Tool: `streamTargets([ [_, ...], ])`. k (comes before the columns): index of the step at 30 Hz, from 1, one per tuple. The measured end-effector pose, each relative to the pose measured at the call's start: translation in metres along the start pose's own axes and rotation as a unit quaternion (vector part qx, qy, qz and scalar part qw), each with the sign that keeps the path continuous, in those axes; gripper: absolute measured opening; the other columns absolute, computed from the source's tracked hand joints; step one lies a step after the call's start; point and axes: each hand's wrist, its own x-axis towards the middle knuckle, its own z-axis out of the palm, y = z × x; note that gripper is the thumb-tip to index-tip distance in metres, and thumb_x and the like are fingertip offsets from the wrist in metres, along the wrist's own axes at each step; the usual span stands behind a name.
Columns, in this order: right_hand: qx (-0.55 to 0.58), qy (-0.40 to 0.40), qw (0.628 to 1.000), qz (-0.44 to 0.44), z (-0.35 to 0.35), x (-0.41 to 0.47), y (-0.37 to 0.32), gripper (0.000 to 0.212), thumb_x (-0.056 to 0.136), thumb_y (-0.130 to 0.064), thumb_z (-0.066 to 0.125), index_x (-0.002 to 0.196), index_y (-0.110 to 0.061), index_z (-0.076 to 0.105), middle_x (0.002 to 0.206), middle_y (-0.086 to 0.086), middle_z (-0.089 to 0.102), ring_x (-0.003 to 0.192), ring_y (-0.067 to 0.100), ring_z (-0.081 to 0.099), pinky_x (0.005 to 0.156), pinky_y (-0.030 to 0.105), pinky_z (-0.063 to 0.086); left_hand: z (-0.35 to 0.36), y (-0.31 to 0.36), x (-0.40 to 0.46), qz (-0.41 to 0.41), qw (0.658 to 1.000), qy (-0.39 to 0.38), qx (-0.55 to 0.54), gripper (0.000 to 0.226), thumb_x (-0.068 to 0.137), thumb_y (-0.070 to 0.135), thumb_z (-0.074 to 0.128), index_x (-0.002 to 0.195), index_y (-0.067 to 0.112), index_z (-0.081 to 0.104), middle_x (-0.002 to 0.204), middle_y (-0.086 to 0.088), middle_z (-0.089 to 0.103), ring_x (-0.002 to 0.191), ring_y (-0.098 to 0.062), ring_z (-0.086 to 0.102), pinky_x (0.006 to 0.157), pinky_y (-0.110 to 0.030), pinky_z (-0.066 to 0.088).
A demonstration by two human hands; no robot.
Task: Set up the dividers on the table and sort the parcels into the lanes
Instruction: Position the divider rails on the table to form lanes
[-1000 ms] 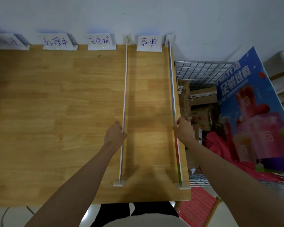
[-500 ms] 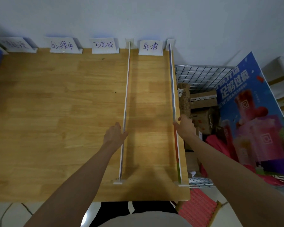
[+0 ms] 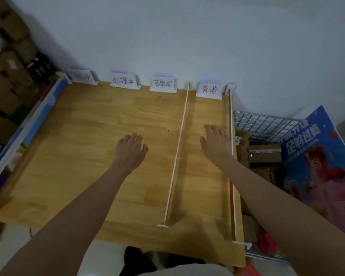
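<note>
Two thin white dividers stand upright on the wooden table point(image 3: 78, 156). One divider point(image 3: 177, 152) runs front to back right of centre, the other divider point(image 3: 231, 156) follows the right edge. A blue-edged divider board point(image 3: 26, 134) lies along the table's left edge. My left hand point(image 3: 130, 150) hovers flat with relaxed fingers left of the centre divider. My right hand point(image 3: 215, 144) hovers flat in the lane between the two dividers. Neither hand holds anything. Four handwritten label cards point(image 3: 163, 84) line the back wall.
A wire basket point(image 3: 267, 124) at the right holds cardboard parcels point(image 3: 263, 156) and red bags. A blue poster point(image 3: 317, 166) leans beside it. Stacked brown boxes point(image 3: 6, 56) fill the far left. A white wall closes the back.
Both hands have let go of the two dividers and lifted forward over the table, fingers spread. My view has swung left and up, so the left edge board and boxes now show.
</note>
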Motion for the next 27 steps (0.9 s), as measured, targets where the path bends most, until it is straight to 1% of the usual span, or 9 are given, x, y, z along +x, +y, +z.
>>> streamTargets([
  [4,-0.021,0.024,0.997,-0.064,-0.011,-0.001,-0.062,0.05,0.102,-0.035,0.039,0.148,-0.016,0.036,0.15,0.008,0.04,0.137,0.029,0.038,0.112,0.044,0.032,-0.028,-0.054,-0.015,-0.005,0.998,0.059,0.015,0.044,0.099,0.037,0.044,0.133,0.01,0.055,0.138,-0.01,0.053,0.128,-0.03,0.047,0.107,-0.046,0.036],
  [8,-0.021,0.03,0.995,-0.089,-0.011,-0.01,-0.13,0.052,0.103,-0.037,0.037,0.151,-0.018,0.033,0.156,0.009,0.033,0.143,0.029,0.031,0.116,0.044,0.026,-0.047,-0.11,-0.041,-0.029,0.997,0.068,0.024,0.048,0.101,0.039,0.041,0.139,0.011,0.049,0.145,-0.009,0.048,0.133,-0.029,0.043,0.11,-0.045,0.034],
  [14,-0.046,0.017,0.991,-0.126,0.005,-0.035,-0.229,0.052,0.105,-0.039,0.032,0.152,-0.017,0.031,0.158,0.01,0.03,0.143,0.03,0.03,0.117,0.045,0.026,-0.06,-0.203,-0.085,-0.081,0.995,0.059,0.024,0.054,0.104,0.042,0.033,0.148,0.013,0.039,0.154,-0.007,0.039,0.141,-0.027,0.034,0.116,-0.044,0.027],
  [21,-0.036,-0.002,0.988,-0.147,0.033,-0.065,-0.335,0.053,0.105,-0.039,0.031,0.153,-0.016,0.029,0.158,0.01,0.03,0.144,0.03,0.029,0.118,0.045,0.025,-0.062,-0.3,-0.133,-0.101,0.993,0.058,0.013,0.053,0.104,0.042,0.034,0.147,0.012,0.041,0.151,-0.009,0.043,0.139,-0.028,0.038,0.115,-0.045,0.03],
  [25,-0.034,-0.008,0.987,-0.16,0.046,-0.072,-0.383,0.053,0.105,-0.039,0.032,0.152,-0.016,0.029,0.157,0.01,0.031,0.144,0.03,0.029,0.118,0.043,0.025,-0.059,-0.345,-0.151,-0.108,0.992,0.061,0.005,0.053,0.103,0.044,0.033,0.145,0.014,0.043,0.148,-0.008,0.046,0.136,-0.028,0.043,0.112,-0.046,0.034],
  [27,-0.033,-0.013,0.985,-0.167,0.052,-0.068,-0.405,0.052,0.105,-0.039,0.032,0.152,-0.016,0.029,0.157,0.01,0.031,0.144,0.03,0.03,0.117,0.043,0.025,-0.059,-0.366,-0.154,-0.114,0.992,0.059,-0.004,0.05,0.103,0.043,0.034,0.143,0.014,0.043,0.145,-0.008,0.049,0.133,-0.027,0.045,0.113,-0.044,0.035],
])
